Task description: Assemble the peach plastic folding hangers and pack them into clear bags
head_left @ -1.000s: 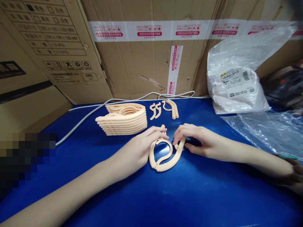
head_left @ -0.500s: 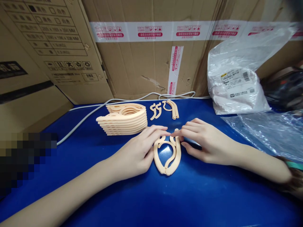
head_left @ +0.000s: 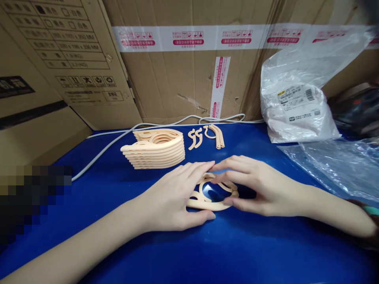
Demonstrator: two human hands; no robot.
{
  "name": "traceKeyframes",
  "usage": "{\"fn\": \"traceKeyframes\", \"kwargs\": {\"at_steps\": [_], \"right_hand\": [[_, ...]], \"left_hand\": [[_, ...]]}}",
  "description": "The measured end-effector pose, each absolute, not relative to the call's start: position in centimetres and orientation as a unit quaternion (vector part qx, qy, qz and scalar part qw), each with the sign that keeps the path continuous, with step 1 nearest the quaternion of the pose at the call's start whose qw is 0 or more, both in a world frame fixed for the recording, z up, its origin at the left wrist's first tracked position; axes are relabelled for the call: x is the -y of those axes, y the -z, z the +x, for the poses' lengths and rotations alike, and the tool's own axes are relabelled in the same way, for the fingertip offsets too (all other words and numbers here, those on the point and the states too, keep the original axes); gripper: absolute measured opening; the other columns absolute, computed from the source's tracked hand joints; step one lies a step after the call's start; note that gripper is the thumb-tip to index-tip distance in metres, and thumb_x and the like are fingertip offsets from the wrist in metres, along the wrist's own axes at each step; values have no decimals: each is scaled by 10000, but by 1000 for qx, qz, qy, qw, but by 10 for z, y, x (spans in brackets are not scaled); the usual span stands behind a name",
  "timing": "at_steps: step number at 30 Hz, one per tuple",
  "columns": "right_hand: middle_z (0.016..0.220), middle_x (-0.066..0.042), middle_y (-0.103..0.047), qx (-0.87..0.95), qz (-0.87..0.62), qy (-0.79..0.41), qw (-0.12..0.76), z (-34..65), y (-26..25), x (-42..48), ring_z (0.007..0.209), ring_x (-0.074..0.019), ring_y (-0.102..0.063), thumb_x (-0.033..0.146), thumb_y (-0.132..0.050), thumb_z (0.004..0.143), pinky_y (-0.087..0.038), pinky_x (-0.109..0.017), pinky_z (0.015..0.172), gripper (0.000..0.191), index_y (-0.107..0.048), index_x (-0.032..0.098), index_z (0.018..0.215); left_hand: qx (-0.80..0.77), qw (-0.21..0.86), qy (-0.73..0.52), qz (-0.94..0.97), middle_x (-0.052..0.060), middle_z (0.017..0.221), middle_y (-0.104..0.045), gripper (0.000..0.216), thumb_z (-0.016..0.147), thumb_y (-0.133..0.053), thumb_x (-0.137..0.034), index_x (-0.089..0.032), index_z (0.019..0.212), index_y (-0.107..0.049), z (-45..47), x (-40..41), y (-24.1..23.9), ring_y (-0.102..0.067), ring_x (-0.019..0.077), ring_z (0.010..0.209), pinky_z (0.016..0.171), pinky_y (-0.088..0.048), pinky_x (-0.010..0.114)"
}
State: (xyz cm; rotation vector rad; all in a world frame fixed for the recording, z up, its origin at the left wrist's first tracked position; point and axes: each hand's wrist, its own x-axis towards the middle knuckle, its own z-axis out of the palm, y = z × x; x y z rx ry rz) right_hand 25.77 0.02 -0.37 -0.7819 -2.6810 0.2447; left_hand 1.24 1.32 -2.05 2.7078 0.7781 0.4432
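A peach plastic folding hanger (head_left: 217,205) lies folded on the blue table, its curved tip toward the right. My left hand (head_left: 174,197) is around its left end, fingers over the far side and thumb along the near side; that end is partly hidden. My right hand (head_left: 251,183) grips the right end, thumb at the near edge and fingers reaching over the far edge. Behind my left hand stands a neat stack of folded hangers (head_left: 155,152). Loose hanger parts lie beyond my hands: two small hooks (head_left: 195,139) and some curved arms (head_left: 217,137).
A white cable (head_left: 108,148) runs along the table's back and left. Cardboard boxes (head_left: 177,79) wall off the back and left. A white plastic bag (head_left: 299,110) stands at the back right, with a clear plastic sheet (head_left: 334,165) in front of it.
The hanger has turned on the table, its tip swinging from toward me to the right. My right hand has moved onto that tip, and my left thumb now stretches along the near side.
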Motion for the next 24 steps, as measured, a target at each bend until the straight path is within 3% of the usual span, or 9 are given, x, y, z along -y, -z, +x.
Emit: {"fn": "traceKeyframes", "kwargs": {"at_steps": [5,9,13,18,24], "right_hand": [[839,-47,-660,877,-431,-106,185,262,-5,-3,761,-187,-601,453,-522,937,-438,-307,678,299,-667,193,969],[600,36,-498,796,-471,-339,172,263,-7,-7,553,-112,-436,536,-567,878,-324,-262,530,402,-579,190,675],[559,66,-341,707,-463,-493,207,260,-6,-8,517,-82,-264,570,-644,795,-185,-263,474,458,-488,184,605],[557,63,-369,671,-462,-535,223,259,-3,-8,523,-76,-267,535,-682,777,-168,-270,484,433,-528,165,614],[579,54,-424,683,-445,-536,219,260,1,-9,534,-81,-311,493,-677,817,-209,-266,495,372,-588,154,691]], "left_hand": [[-257,116,-181,942,144,1328,-569,802,792,-716,-464,-143,1421,-336,13,-12,16,-563,282,1148,958,-478,428],[-254,70,-245,933,132,1329,-570,758,790,-722,-487,-169,1381,-371,13,-12,13,-552,273,1180,996,-449,413],[-235,5,-261,936,146,1325,-576,722,793,-712,-522,-158,1343,-418,13,-13,10,-550,285,1204,1018,-433,420],[-230,-37,-251,940,176,1310,-587,770,777,-695,-589,-105,1325,-452,12,-14,10,-559,302,1194,1027,-430,433],[-229,-50,-240,942,167,1316,-583,668,815,-695,-438,-82,1328,-456,11,-13,11,-561,276,1194,1022,-443,385]]}}
